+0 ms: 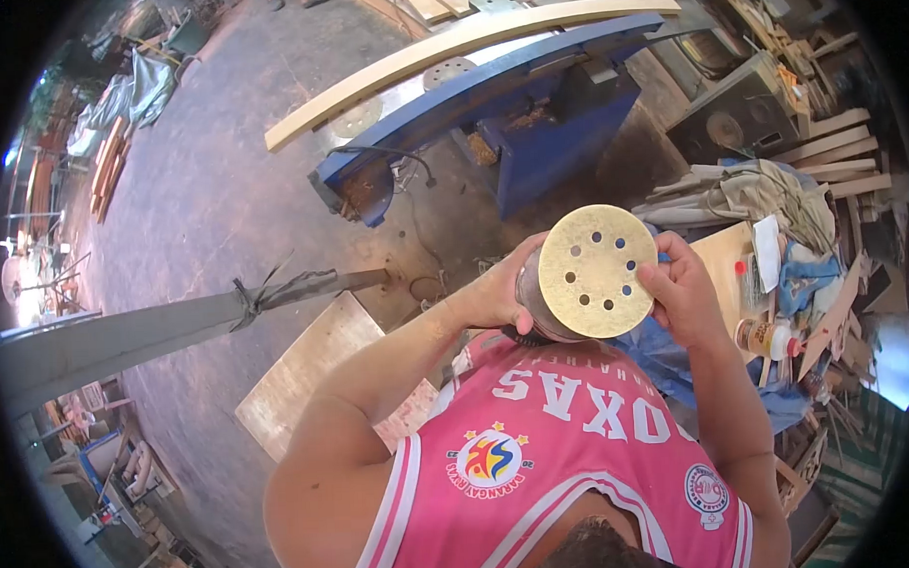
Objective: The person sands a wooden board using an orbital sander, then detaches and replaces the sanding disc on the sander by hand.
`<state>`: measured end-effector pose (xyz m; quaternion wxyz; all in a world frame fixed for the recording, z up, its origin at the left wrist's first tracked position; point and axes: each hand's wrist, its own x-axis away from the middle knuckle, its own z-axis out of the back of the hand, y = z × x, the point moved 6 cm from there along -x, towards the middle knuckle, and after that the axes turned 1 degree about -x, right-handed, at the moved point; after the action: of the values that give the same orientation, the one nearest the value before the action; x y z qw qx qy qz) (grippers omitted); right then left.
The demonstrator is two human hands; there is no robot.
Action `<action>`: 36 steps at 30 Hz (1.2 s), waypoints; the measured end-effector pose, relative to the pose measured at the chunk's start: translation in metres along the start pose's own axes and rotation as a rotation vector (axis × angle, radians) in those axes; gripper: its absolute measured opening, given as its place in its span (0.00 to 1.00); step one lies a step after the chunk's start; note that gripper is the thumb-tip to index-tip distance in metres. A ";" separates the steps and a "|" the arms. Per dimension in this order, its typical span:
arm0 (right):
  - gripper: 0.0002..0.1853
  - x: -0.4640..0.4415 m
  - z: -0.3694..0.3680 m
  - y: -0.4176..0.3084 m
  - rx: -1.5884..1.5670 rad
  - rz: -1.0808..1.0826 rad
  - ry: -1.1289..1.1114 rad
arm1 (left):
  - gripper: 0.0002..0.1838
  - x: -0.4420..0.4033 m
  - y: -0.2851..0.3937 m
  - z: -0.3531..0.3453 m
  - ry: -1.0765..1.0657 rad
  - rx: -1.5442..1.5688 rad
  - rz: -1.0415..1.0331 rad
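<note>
A round yellow sanding disc (599,269) with a ring of several holes faces up in front of my chest. My left hand (510,287) is closed around the side of a round, dark-edged body (531,296) beneath the disc. It looks like an orbital sander, mostly hidden by the disc and hand. At the disc's right edge, my right hand (687,294) grips it, thumb on the face and fingers curled at the rim. Whether the disc lies fully flat on the tool cannot be made out.
Ahead stands a blue machine (559,130) with a long pale wood strip (467,55) along it. A grey post (166,334) juts in from the left, near a plywood sheet (312,374). A bottle (767,338), cloths (752,198) and wood scraps crowd the right.
</note>
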<state>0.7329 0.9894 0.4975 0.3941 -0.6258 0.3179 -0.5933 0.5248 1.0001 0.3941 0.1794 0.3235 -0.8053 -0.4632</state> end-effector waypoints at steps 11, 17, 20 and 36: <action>0.12 -0.005 0.004 0.016 -0.198 -0.087 -0.021 | 0.80 -0.002 -0.002 0.003 -0.002 -0.004 -0.021; 0.13 -0.009 0.003 0.022 -0.168 -0.081 -0.037 | 0.80 -0.001 -0.001 0.003 -0.008 -0.021 0.025; 0.13 -0.010 0.001 0.022 -0.127 -0.094 -0.046 | 0.81 0.000 0.004 0.004 -0.002 -0.058 0.025; 0.16 -0.005 0.013 0.019 -0.061 -0.112 0.074 | 0.77 -0.001 0.002 0.001 0.010 0.088 -0.056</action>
<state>0.7471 0.9859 0.4788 0.3290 -0.6319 0.3146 -0.6272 0.5244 1.0018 0.3953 0.1557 0.3559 -0.8146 -0.4307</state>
